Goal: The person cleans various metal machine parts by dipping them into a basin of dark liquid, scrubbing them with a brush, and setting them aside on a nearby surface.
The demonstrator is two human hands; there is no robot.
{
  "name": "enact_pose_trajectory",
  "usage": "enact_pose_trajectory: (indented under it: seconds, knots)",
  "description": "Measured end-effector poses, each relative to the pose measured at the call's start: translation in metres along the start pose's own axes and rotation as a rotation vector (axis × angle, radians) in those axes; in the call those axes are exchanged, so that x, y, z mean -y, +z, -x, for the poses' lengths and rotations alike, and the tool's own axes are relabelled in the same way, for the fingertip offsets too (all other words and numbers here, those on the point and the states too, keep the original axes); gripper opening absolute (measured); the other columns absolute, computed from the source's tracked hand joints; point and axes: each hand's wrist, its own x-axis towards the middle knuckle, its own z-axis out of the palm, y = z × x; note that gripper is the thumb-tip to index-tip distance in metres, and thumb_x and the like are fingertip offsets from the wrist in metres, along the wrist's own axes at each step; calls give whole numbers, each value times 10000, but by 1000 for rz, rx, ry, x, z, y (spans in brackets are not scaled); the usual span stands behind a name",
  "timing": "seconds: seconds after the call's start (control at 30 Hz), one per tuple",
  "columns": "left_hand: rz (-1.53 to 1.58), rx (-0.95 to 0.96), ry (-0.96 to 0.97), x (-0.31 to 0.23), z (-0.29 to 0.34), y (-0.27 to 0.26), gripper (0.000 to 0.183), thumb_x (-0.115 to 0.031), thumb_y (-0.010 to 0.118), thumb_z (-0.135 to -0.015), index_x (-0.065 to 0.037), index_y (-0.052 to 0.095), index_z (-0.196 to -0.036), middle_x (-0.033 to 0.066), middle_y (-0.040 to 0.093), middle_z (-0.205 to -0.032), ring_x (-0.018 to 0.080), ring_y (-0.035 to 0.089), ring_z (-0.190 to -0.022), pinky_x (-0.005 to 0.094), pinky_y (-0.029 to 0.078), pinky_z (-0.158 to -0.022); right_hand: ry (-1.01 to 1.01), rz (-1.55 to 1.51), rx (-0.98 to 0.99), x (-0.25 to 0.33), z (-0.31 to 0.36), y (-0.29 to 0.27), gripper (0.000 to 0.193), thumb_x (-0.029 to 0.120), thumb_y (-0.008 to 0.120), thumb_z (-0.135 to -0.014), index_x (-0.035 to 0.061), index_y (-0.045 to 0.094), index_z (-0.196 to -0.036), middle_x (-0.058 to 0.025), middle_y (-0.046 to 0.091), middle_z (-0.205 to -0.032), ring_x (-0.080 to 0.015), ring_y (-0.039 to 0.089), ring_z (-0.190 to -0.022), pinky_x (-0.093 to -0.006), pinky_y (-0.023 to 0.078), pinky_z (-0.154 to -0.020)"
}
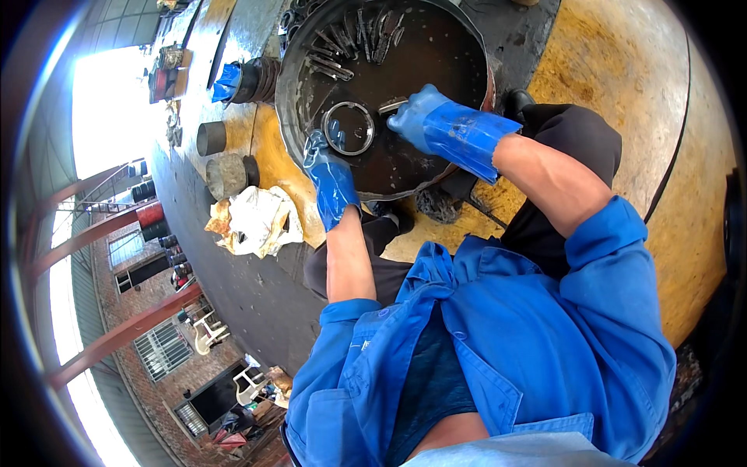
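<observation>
Both hands wear blue rubber gloves over a wide round basin (285, 93) of dark liquid. My left hand (319, 156) is closed on the near-left edge of a shiny metal ring (371, 131), held tilted above the liquid, with fingers showing through its opening. To the right of the ring, my right hand (420, 117) is closed around a short piece with a pale edge (393, 106); most of it is hidden by the glove, so its kind is unclear. Several dark, wet, narrow metal pieces (362, 35) lie fanned out at the basin's far side.
A white cloth (261, 222) lies on the floor left of the basin. Beyond it stand metal cylinders (227, 176) and a stack of dark rings (261, 80) with a blue glove. A dark fibrous clump (438, 205) sits by the basin's near rim, between my legs.
</observation>
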Motion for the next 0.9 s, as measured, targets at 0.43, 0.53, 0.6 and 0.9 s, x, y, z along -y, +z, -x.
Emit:
enact_pose_trajectory:
  seconds: [0.43,0.53,0.6,0.9]
  knots:
    - [-146,146,249,13,-12,19,206,-64,505,-1005,-2,696,-962,56,691,-956,172,652,-843,293,543,-779,-34,57,-10,7,11,-13,246,156,612,-920,112,723,-1134,-98,748,-1088,-263,718,-1073,-441,543,-912]
    - [127,113,54,8,-9,23,206,-80,515,-1006,-1,702,-975,49,698,-950,160,641,-830,293,529,-753,29,89,-97,-2,10,-13,232,166,623,-921,133,727,-1126,-71,751,-1084,-236,718,-1071,-430,529,-882]
    - [38,135,85,-2,-2,30,205,-84,516,-1004,-2,703,-980,58,703,-941,157,635,-820,289,526,-751,73,82,-75,-7,3,-10,237,155,624,-916,135,726,-1129,-66,754,-1075,-236,717,-1072,-438,526,-882]
    - [-378,161,489,5,-7,29,122,-29,610,-947,-9,729,-928,86,702,-844,213,657,-788,353,523,-721,-286,181,-357,18,1,38,123,166,626,-854,130,688,-955,-51,697,-871,-241,721,-870,-401,525,-717]
